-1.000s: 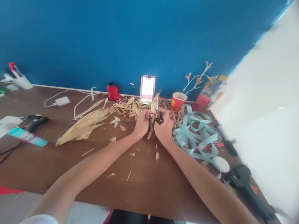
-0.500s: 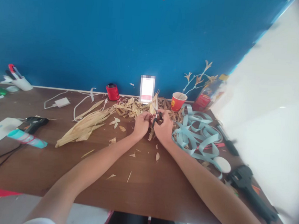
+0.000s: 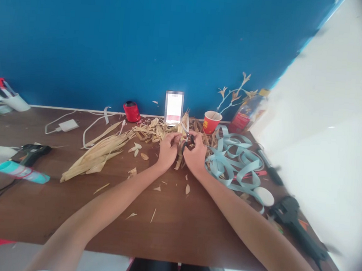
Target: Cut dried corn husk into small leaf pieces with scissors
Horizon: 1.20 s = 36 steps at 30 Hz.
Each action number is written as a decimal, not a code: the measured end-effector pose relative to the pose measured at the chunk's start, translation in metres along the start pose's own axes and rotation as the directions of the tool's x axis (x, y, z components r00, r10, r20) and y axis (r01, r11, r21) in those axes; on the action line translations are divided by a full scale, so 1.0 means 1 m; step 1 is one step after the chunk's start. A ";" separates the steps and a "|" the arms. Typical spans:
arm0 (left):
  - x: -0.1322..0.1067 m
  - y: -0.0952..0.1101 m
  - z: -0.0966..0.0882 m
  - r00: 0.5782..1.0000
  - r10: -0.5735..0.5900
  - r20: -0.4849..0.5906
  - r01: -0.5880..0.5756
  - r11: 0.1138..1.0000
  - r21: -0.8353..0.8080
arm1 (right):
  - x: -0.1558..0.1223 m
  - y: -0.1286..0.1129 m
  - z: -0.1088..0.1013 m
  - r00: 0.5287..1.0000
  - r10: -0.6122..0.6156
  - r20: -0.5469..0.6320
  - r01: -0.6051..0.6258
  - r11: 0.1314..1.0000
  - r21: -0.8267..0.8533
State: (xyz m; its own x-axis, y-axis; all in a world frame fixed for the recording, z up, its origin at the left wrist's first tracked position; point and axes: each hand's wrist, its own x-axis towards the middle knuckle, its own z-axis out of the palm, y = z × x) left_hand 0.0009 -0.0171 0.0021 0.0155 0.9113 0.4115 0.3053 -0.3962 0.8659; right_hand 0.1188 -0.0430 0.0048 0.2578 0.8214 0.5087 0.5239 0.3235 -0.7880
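My left hand (image 3: 166, 152) is closed, pinching a strip of dried husk (image 3: 178, 161) that hangs down between both hands. Close beside it, my right hand (image 3: 195, 155) is closed round the black handles of small scissors (image 3: 187, 140), whose blades point up at the husk. Both hands hover over the brown table (image 3: 174, 227), just in front of a heap of dried husk pieces (image 3: 156, 130). Small cut leaf shapes (image 3: 135, 148) lie on the wood to the left of my hands.
A bundle of long husks (image 3: 94, 156) lies left of centre. Light blue ribbon (image 3: 234, 158) is piled on the right, with a red paper cup (image 3: 211, 121), a black glue gun (image 3: 295, 228), a red spool (image 3: 131, 110), a charger (image 3: 67, 125) and a teal tube (image 3: 21, 172) around.
The view has drifted slightly, so everything sits a little further left. My hands stay together on the husk and scissors, with the husk strip now hanging lower between them.
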 end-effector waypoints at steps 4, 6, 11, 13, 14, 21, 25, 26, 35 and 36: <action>0.000 -0.003 0.000 0.999 -0.033 -0.019 0.032 0.999 -0.026 | -0.001 0.000 0.000 1.000 0.010 0.005 -0.010 1.000 0.003; 0.000 -0.005 0.000 0.996 -0.079 -0.032 0.076 0.995 -0.068 | -0.001 0.001 0.001 1.000 -0.001 -0.005 0.001 1.000 0.006; -0.006 -0.006 0.001 0.993 -0.120 0.006 0.120 0.988 -0.097 | -0.001 0.003 0.001 1.000 -0.015 -0.016 0.015 1.000 0.023; -0.008 -0.004 0.001 0.998 -0.066 0.022 0.067 0.997 -0.039 | -0.002 0.003 0.001 1.000 -0.004 -0.024 0.005 1.000 0.028; -0.008 -0.003 0.001 0.998 -0.046 0.031 0.047 0.999 -0.023 | -0.002 0.003 0.001 1.000 -0.002 -0.031 0.003 1.000 0.029; 0.023 0.017 -0.052 0.888 -0.032 0.459 0.033 0.999 0.005 | -0.003 0.003 0.001 0.996 -0.060 -0.059 0.057 0.997 -0.053; 0.049 0.017 -0.109 0.805 -0.103 0.585 -0.014 0.982 0.191 | -0.003 0.004 0.001 0.994 -0.068 -0.080 0.062 0.995 -0.075; 0.055 0.013 -0.121 0.776 -0.133 0.616 -0.026 0.970 0.243 | -0.003 0.004 0.001 0.994 -0.070 -0.080 0.064 0.995 -0.071; 0.083 -0.005 -0.160 0.566 -0.408 0.716 -0.062 0.845 0.531 | -0.005 0.003 0.002 0.992 -0.113 -0.053 0.108 0.990 -0.096; 0.084 -0.002 -0.160 0.612 -0.387 0.689 -0.059 0.847 0.528 | -0.005 0.003 0.002 0.993 -0.112 -0.046 0.107 0.990 -0.092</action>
State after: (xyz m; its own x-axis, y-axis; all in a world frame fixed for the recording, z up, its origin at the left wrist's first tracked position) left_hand -0.1508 0.0421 0.0807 0.5478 0.7886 -0.2793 0.7604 -0.3300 0.5593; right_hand 0.1176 -0.0451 -0.0006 0.2346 0.7579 0.6087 0.6207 0.3651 -0.6938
